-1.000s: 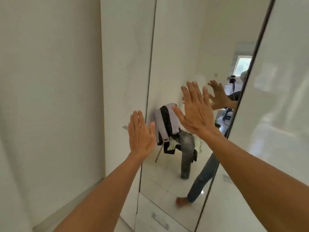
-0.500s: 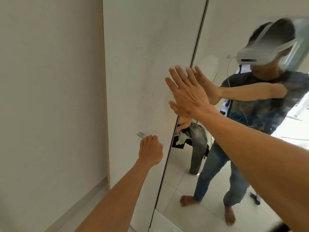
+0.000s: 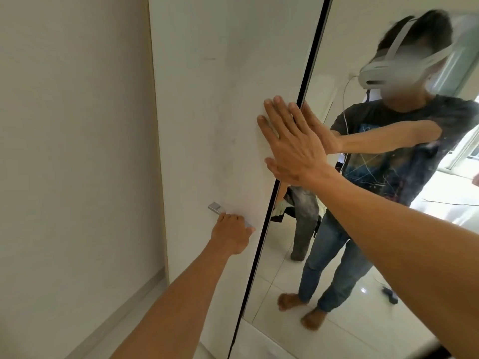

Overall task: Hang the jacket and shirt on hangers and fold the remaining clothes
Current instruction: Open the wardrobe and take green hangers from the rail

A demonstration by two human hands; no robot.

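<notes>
I face a white wardrobe door (image 3: pixel 207 104) with a small metal handle (image 3: pixel 214 208). My left hand (image 3: pixel 232 235) is curled around that handle. Flat against the door's right edge, fingers spread, lies my right hand (image 3: pixel 291 145), where the white panel meets a mirrored door (image 3: pixel 298 281). In the mirror, grey jeans and other dark clothes (image 3: pixel 303 211) hang in a pile, partly hidden behind my right forearm. No hanger, jacket or shirt can be told apart.
A plain cream wall (image 3: pixel 72 151) stands close on the left, with a skirting strip at the floor. The mirror reflects a person in a headset and jeans, a glossy tiled floor (image 3: pixel 363 330) and a bright window at the right.
My left hand dropped from flat against the door and closed on the handle. My right hand slid left onto the door edge. The view swung right, bringing the reflected person into the mirror.
</notes>
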